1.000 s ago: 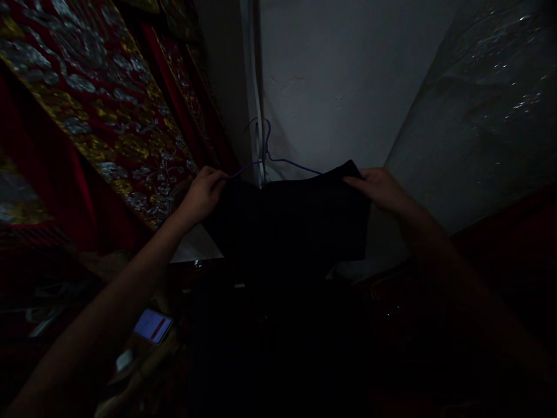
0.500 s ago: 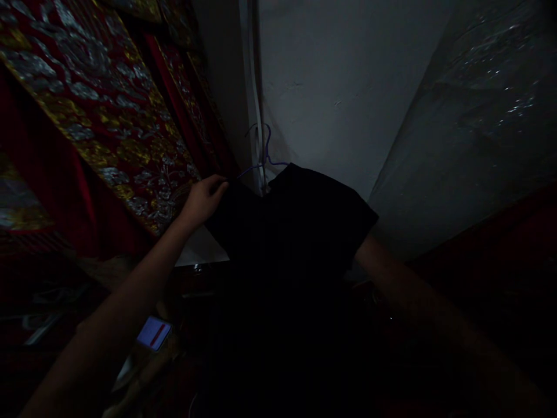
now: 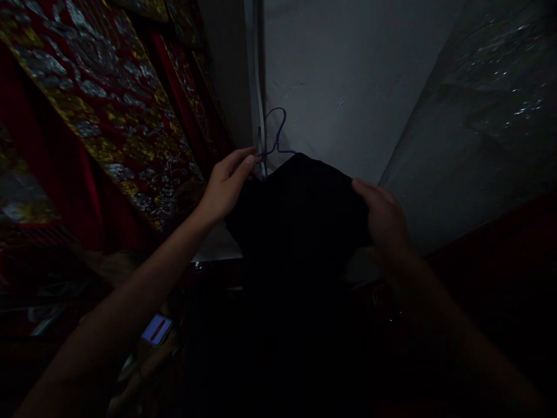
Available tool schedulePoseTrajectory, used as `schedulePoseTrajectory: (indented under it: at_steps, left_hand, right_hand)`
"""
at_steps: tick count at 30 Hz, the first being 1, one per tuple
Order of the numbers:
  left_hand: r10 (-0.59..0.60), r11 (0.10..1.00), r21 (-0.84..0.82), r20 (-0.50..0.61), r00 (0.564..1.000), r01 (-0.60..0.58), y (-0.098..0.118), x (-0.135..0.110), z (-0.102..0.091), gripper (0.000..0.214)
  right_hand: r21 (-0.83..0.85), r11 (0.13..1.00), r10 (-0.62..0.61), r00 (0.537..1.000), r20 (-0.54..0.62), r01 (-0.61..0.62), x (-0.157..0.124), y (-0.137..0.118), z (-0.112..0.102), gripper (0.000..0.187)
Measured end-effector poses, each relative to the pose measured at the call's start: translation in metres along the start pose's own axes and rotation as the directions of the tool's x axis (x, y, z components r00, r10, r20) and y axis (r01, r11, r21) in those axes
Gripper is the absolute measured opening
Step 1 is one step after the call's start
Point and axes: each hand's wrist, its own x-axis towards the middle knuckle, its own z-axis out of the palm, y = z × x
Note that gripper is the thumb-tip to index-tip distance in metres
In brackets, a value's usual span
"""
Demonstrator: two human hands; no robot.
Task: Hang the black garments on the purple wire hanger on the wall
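Observation:
A black short-sleeved shirt (image 3: 300,226) hangs in front of me on a purple hanger (image 3: 281,133), whose hook shows above the collar beside a pale hanging cord or strip. My left hand (image 3: 228,180) is closed at the left side of the neckline, thumb and fingers pinching near the hanger's arm. Whether they hold cloth alone or the hanger too is hard to see. At the right shoulder, my right hand (image 3: 385,217) grips the shirt's edge with the thumb on top. The lower part of the shirt blends into the dark.
Red cloth with gold and silver embroidery (image 3: 130,139) hangs at the left. Behind the shirt stands a pale wall (image 3: 339,75), with a clear plastic sheet (image 3: 474,122) at the right. A lit phone (image 3: 157,329) lies low at the left among dim clutter.
My left hand has moved from the left shoulder inward to the neckline. The right hand, hidden behind the sleeve before, now shows on the right shoulder. The hanger has shifted slightly right and up.

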Motion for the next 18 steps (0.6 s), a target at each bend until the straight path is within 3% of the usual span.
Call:
schedulePoseTrajectory:
  at_steps: [3,6,8,9,10,11,13,14,15,16,18]
  left_hand:
    - [-0.104,0.984,-0.136,0.066,0.992,0.112,0.012,0.001,0.002,0.045]
    - [-0.161,0.978,-0.12,0.07,0.984,0.169,0.019,-0.001,-0.003,0.046]
    - [-0.192,0.978,-0.07,0.05,0.98,0.195,0.024,-0.004,-0.006,0.048]
    - [-0.213,0.975,-0.059,0.049,0.976,0.216,0.027,-0.006,-0.008,0.05]
    - [-0.244,0.966,-0.068,0.066,0.967,0.249,0.028,-0.009,-0.009,0.051]
    - [-0.285,0.951,-0.095,0.104,0.953,0.295,0.03,-0.014,-0.009,0.051]
    - [-0.372,0.897,-0.16,0.229,0.9,0.411,0.031,-0.027,-0.01,0.047]
    - [-0.405,0.869,-0.167,0.302,0.863,0.466,0.031,-0.035,-0.011,0.044]
    - [-0.426,0.852,-0.141,0.37,0.825,0.504,0.03,-0.044,-0.012,0.042]
    - [-0.437,0.854,-0.081,0.425,0.793,0.514,0.029,-0.052,-0.013,0.04]
    - [-0.431,0.892,0.1,0.475,0.767,0.44,0.026,-0.065,-0.018,0.037]
  right_hand:
    - [0.116,0.991,0.064,0.997,-0.039,-0.059,-0.013,0.003,0.018,0.029]
    - [0.117,0.992,0.045,0.998,-0.05,-0.039,-0.03,0.0,0.023,0.029]
    - [0.028,1.0,0.008,0.998,0.063,-0.01,-0.051,-0.008,0.022,0.029]
    - [-0.03,1.0,-0.004,0.977,0.212,0.01,-0.062,-0.013,0.021,0.029]
    - [-0.086,0.995,-0.008,0.91,0.414,0.048,-0.072,-0.018,0.022,0.029]
    - [-0.126,0.987,0.0,0.778,0.628,0.102,-0.081,-0.022,0.022,0.029]
    - [-0.151,0.969,0.055,0.421,0.905,0.198,-0.092,-0.029,0.024,0.027]
    - [-0.159,0.964,0.094,0.284,0.954,0.215,-0.094,-0.03,0.025,0.027]
    - [-0.181,0.961,0.139,0.197,0.971,0.212,-0.093,-0.029,0.025,0.028]
    - [-0.217,0.956,0.19,0.149,0.97,0.197,-0.091,-0.027,0.025,0.029]
    - [-0.302,0.939,0.282,0.131,0.95,0.164,-0.085,-0.021,0.023,0.032]
